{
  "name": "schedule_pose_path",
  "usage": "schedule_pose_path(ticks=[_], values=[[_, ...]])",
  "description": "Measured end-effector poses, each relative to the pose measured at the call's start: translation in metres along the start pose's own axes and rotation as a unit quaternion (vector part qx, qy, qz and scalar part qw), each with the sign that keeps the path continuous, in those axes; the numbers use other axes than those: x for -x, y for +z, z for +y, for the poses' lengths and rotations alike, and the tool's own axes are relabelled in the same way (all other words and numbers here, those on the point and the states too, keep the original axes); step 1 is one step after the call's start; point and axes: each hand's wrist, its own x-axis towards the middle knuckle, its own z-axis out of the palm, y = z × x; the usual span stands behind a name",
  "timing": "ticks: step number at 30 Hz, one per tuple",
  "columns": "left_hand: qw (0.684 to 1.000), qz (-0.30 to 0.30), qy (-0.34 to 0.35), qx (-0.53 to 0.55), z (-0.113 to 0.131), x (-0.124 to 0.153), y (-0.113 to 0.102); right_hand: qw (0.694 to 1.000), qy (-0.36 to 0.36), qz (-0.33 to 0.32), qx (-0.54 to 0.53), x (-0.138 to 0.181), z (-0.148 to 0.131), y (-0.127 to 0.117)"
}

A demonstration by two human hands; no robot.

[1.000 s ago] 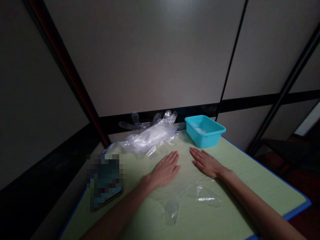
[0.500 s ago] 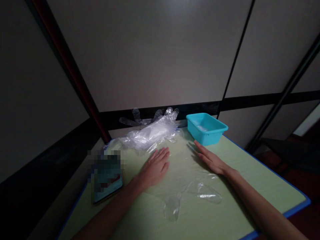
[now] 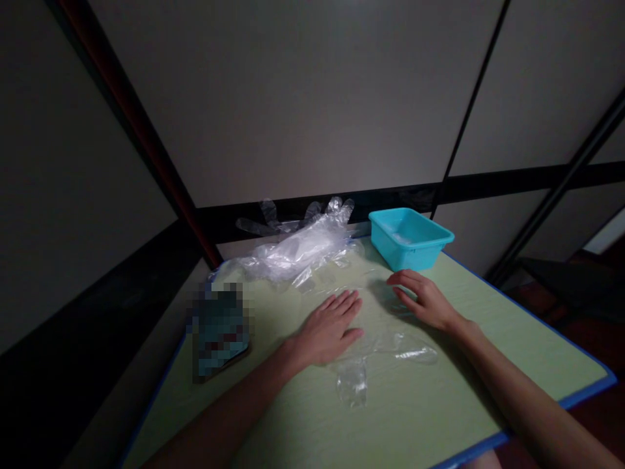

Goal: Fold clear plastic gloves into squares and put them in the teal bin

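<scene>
A clear plastic glove (image 3: 352, 383) lies spread on the pale green table (image 3: 293, 426), its thin film hard to make out in places. My left hand (image 3: 332, 327) rests flat on it, palm down, with the fingers stretched out. To the right, my right hand (image 3: 424, 301) hovers just above the tabletop with its fingers curved and the thumb apart, holding nothing that I can see. Behind both hands sits a crumpled pile of clear plastic gloves (image 3: 303, 251), several of them with fingers sticking up.
A turquoise plastic basin (image 3: 409, 251) stands at the table's back right, beyond my right hand. On the left lies a flat, blurred-out device (image 3: 222, 339). Cabinet doors (image 3: 312, 104) rise directly behind the table, and a dark seat (image 3: 566, 286) is off to the right.
My left hand has slid to the right over the glove. My right hand has gone from fingers held straight to fingers curved. The view has shifted slightly.
</scene>
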Motion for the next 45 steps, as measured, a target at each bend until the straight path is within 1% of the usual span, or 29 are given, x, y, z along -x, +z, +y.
schedule_pose_path(ticks=[2, 3, 5, 7, 9, 11, 14, 17, 19, 20, 21, 22, 23, 24, 25, 26, 29, 32, 35, 41, 45], values=[[1.000, 0.005, 0.000, -0.004, 0.000, -0.001, 0.001, 0.997, -0.012, -0.024, -0.073, 0.001, -0.021, -0.004], [1.000, 0.007, 0.001, -0.005, 0.000, -0.001, 0.002, 0.992, -0.018, -0.050, -0.112, 0.001, -0.034, -0.005], [1.000, 0.002, 0.005, -0.008, 0.000, -0.002, 0.002, 0.975, -0.054, -0.129, -0.171, 0.002, -0.061, -0.006], [1.000, -0.010, 0.008, -0.012, -0.001, -0.002, 0.002, 0.951, -0.080, -0.212, -0.210, 0.002, -0.083, -0.005], [1.000, -0.020, 0.009, -0.016, -0.001, -0.002, 0.001, 0.933, -0.086, -0.264, -0.229, 0.002, -0.096, -0.002], [1.000, -0.024, 0.008, -0.017, -0.002, -0.002, 0.001, 0.927, -0.067, -0.281, -0.239, 0.001, -0.099, 0.001], [1.000, -0.022, 0.012, -0.016, -0.002, -0.002, 0.001, 0.920, -0.016, -0.294, -0.260, 0.002, -0.092, 0.001], [1.000, 0.002, 0.009, -0.016, -0.002, -0.001, 0.003, 0.907, 0.022, -0.330, -0.262, 0.006, -0.083, -0.006], [1.000, 0.017, 0.007, -0.015, -0.002, -0.001, 0.005, 0.904, 0.032, -0.357, -0.233, 0.012, -0.083, -0.012], [1.000, 0.020, 0.007, -0.015, -0.002, -0.001, 0.005, 0.913, 0.039, -0.352, -0.204, 0.015, -0.084, -0.014], [1.000, 0.021, 0.007, -0.016, -0.002, -0.001, 0.006, 0.928, 0.050, -0.328, -0.167, 0.018, -0.087, -0.014], [1.000, 0.020, 0.007, -0.016, -0.002, -0.001, 0.006, 0.948, 0.065, -0.285, -0.123, 0.021, -0.090, -0.013], [1.000, 0.019, 0.007, -0.017, -0.002, -0.002, 0.006, 0.967, 0.085, -0.227, -0.077, 0.024, -0.094, -0.010], [1.000, 0.018, 0.007, -0.018, -0.002, -0.002, 0.007, 0.979, 0.102, -0.172, -0.036, 0.027, -0.098, -0.005], [1.000, 0.018, 0.007, -0.020, -0.002, -0.002, 0.007, 0.985, 0.111, -0.131, -0.003, 0.029, -0.101, 0.002], [1.000, 0.019, 0.007, -0.021, -0.002, -0.002, 0.007, 0.988, 0.107, -0.108, 0.026, 0.032, -0.103, 0.009], [0.999, 0.024, 0.007, -0.022, -0.002, -0.003, 0.007, 0.985, 0.083, -0.094, 0.118, 0.040, -0.105, 0.032], [0.999, 0.026, 0.006, -0.023, 0.000, -0.003, 0.005, 0.977, 0.083, -0.108, 0.161, 0.049, -0.100, 0.045], [0.999, 0.025, 0.000, -0.023, 0.003, -0.002, 0.004, 0.975, 0.072, -0.120, 0.170, 0.058, -0.093, 0.045], [0.999, 0.028, -0.019, -0.025, 0.007, -0.001, 0.005, 0.978, 0.042, -0.130, 0.160, 0.071, -0.079, 0.032], [0.999, 0.020, -0.017, -0.023, 0.007, -0.001, 0.004, 0.981, 0.028, -0.121, 0.151, 0.075, -0.073, 0.031]])
